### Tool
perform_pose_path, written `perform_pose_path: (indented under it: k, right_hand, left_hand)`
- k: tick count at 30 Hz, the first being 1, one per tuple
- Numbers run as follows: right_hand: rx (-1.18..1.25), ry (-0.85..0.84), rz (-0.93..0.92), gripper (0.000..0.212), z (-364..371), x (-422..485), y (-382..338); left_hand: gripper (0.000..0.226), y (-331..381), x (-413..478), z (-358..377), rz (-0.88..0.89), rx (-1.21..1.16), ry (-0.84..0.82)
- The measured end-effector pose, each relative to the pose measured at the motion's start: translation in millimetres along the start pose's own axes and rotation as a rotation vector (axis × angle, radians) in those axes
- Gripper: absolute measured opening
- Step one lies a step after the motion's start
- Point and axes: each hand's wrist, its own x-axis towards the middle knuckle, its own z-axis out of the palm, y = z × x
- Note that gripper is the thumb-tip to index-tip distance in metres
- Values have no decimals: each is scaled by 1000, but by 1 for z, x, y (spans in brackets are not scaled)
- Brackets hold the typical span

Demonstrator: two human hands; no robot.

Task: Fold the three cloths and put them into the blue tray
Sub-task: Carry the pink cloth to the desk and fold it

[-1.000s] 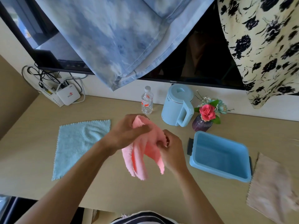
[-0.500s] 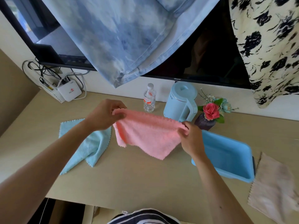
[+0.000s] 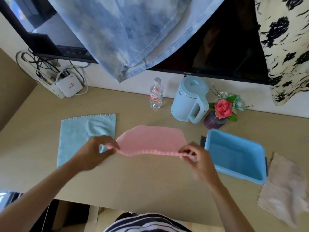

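A pink, fleecy square cloth with a scalloped hem is stretched between both hands at the middle of the pale wood-grain table. The left hand pinches its near corner at 9 o'clock, thumb and curled fingers closed on the hem. The right hand pinches the other near corner at 3 o'clock in the same way. The hem runs taut between them with a slight sag, and the rest of the cloth spreads toward 12 o'clock in a smooth, rounded sheet. Whether that far part rests on the table cannot be told.

At 9 o'clock from the pink cloth, a light blue terry cloth with a pinked edge lies flat, one inner patch rumpled; the left hand overlaps its near right corner. At 3 o'clock sits the blue rectangular plastic tray, shallow, with rounded corners. Just beyond it, at 4 o'clock, lies a pale beige, soft, wrinkled cloth with a zigzag edge.

Along the wall at 12 to 2 o'clock stand a clear plastic water bottle, a pale blue lidded kettle and a purple vase with a red rose.
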Motion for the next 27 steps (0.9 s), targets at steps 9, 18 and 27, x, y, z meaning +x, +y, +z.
perform_pose_path:
  k: [9, 18, 27]
  right_hand:
    - [-195, -362, 296, 20, 64, -73, 86]
    - [-198, -298, 367, 16, 66, -44, 93]
    - [-290, -204, 349, 22, 74, 6, 112]
  left_hand:
    - [32, -71, -46, 102, -167, 84, -291]
    - [15, -86, -13, 120, -210, 9, -125]
    - [8, -90, 35, 124, -237, -21, 87]
